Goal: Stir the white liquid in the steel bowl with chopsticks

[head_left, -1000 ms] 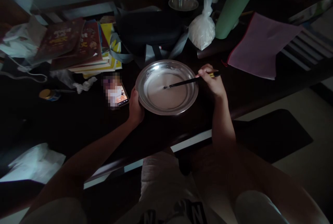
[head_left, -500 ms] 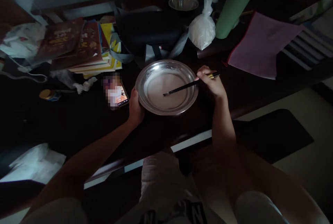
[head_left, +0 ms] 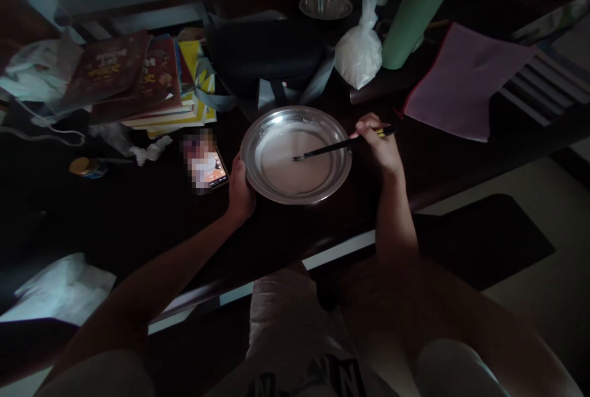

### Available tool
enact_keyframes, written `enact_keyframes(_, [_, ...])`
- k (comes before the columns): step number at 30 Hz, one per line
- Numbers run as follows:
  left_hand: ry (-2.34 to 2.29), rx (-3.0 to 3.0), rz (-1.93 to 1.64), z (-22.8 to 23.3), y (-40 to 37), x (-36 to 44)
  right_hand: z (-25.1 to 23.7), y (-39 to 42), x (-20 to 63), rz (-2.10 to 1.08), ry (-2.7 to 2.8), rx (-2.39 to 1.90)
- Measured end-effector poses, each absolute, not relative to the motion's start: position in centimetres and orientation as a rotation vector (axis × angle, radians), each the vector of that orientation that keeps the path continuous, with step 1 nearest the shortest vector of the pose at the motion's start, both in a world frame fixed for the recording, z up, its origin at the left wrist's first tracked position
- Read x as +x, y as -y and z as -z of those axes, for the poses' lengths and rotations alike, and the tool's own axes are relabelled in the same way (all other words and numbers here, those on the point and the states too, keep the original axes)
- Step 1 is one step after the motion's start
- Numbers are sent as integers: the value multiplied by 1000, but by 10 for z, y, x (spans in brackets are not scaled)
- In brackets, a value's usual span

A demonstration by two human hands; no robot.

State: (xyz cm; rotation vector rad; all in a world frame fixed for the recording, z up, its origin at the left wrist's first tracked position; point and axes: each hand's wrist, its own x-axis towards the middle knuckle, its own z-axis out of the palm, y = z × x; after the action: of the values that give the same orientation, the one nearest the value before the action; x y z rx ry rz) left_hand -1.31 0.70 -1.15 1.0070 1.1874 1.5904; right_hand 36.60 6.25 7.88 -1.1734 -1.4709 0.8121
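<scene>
A shallow round metal bowl [head_left: 251,179] stands on the dark table, with a pale, milky liquid [head_left: 290,172] in it. My left hand [head_left: 240,191] grips the bowl's left rim, thumb on top. My right hand [head_left: 378,144], closed at the bowl's right side, holds black chopsticks [head_left: 332,148] with gold bands near their upper end. They slant across the right rim, their tips in the liquid near the middle. Whitish residue clings to the bowl's far inner wall.
A lit phone [head_left: 212,166] lies left of the bowl. Behind are stacked books [head_left: 161,86], a black bag [head_left: 267,50], a tied plastic bag of white powder [head_left: 358,56], another metal bowl [head_left: 325,6], a green cylinder [head_left: 419,13] and a purple mesh pouch [head_left: 461,83].
The chopstick tips have shifted slightly up and to the right in the liquid, and their upper end has moved right. My left hand and the bowl stay almost where they were.
</scene>
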Motion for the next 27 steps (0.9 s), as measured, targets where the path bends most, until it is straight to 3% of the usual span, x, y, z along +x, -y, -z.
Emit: enact_keyframes(27, [-1251, 1008, -1607, 5, -4, -9, -78, -63, 365, -826, 1491, -1155])
